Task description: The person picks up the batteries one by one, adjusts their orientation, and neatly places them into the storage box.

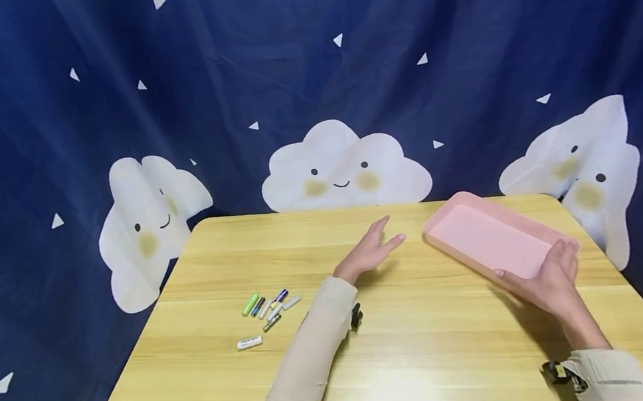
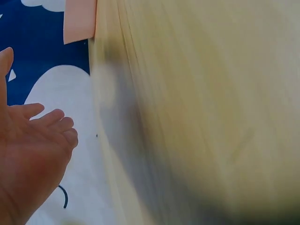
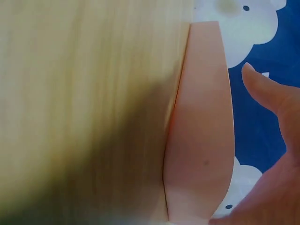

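Head view: left hand (image 1: 367,252) spread apart; right hand (image 1: 548,281) at pink rectangular plastic-looking tray (image 1: 482,233), hold unclear; weak grip risks slipping.

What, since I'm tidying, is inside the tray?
The tray looks bare inside; the right grip covers one near corner, so that spot can't be seen.

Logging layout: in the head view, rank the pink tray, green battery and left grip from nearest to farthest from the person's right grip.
1. Pink tray: its right end is at the right grip.
2. Left grip: to the left, over mid-table.
3. Green battery: farther left, leftmost in the battery cluster.
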